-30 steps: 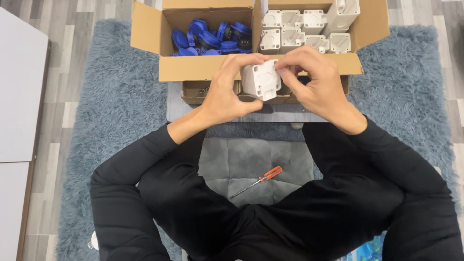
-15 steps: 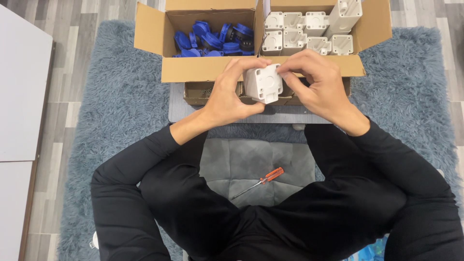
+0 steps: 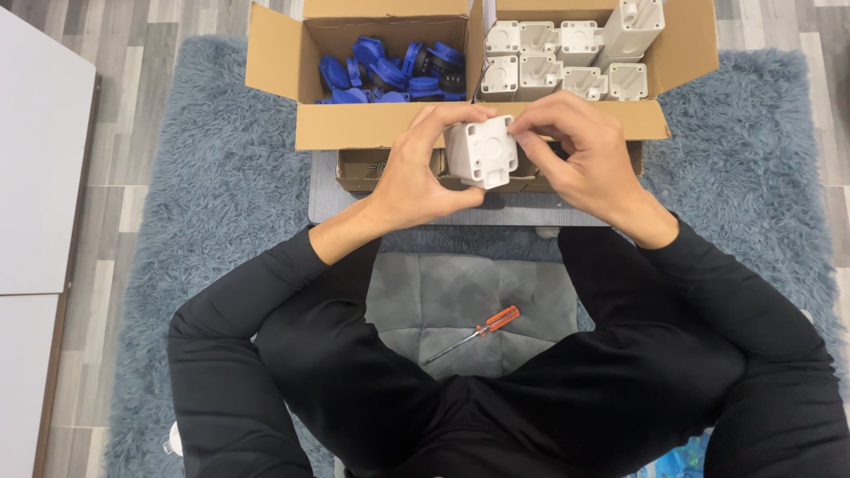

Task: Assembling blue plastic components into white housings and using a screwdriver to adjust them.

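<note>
A white square plastic box (image 3: 481, 150) with round holes in its face is held up between both hands over a low grey table (image 3: 407, 208). My left hand (image 3: 416, 168) grips its left side and underside. My right hand (image 3: 575, 150) holds the right edge, thumb and forefinger pinching at the upper right corner. Behind it stands an open cardboard box (image 3: 381, 128) with two compartments: blue plastic parts (image 3: 390, 73) on the left, several white boxes (image 3: 567, 55) on the right.
An orange-handled screwdriver (image 3: 474, 333) lies on a grey cushion (image 3: 443, 305) between my legs. A smaller cardboard tray (image 3: 359, 168) sits under the box flap. A blue shaggy rug (image 3: 221, 204) covers the wood floor. A white panel (image 3: 35, 159) lies at left.
The white box has barely shifted in my hands; my right fingers have moved slightly along its upper right corner.
</note>
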